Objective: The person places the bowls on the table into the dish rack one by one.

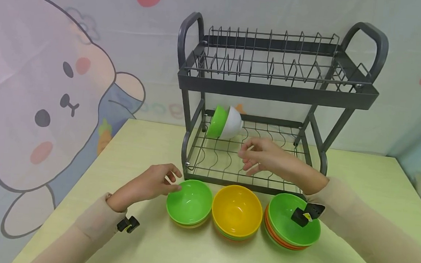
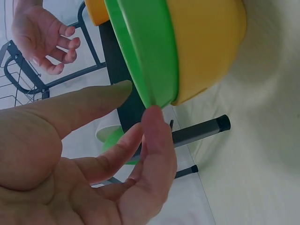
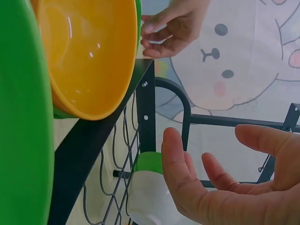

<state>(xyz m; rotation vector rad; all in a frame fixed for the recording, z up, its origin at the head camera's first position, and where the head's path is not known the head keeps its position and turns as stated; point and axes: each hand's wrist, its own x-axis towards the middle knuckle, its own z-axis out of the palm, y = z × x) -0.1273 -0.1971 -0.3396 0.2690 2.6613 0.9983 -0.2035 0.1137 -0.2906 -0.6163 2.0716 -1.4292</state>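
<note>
Pale table [image 1: 361, 178], printed backdrop [image 1: 157, 54]; right edge [image 1: 411, 190] beyond rack [image 1: 277, 92]; room beside racked bowls [image 1: 231, 125]. Your left hand [image 1: 157, 180], right hand [image 1: 265, 155]: fingers parted, empty.

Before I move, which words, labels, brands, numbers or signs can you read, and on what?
None readable.
Pale letter-like shapes on the pastel cartoon fabric backdrop: too faint.
Yellow mark on the black right-wrist device: too small.
Glossy green bowls, glossy yellow bowl, dark metal rack: no text seen.

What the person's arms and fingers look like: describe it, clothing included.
The left sleeve and right sleeve are long and pale beige. Small black wrist devices show a touch of yellow. The fingers are bare, without gloves; no cables show.
</note>
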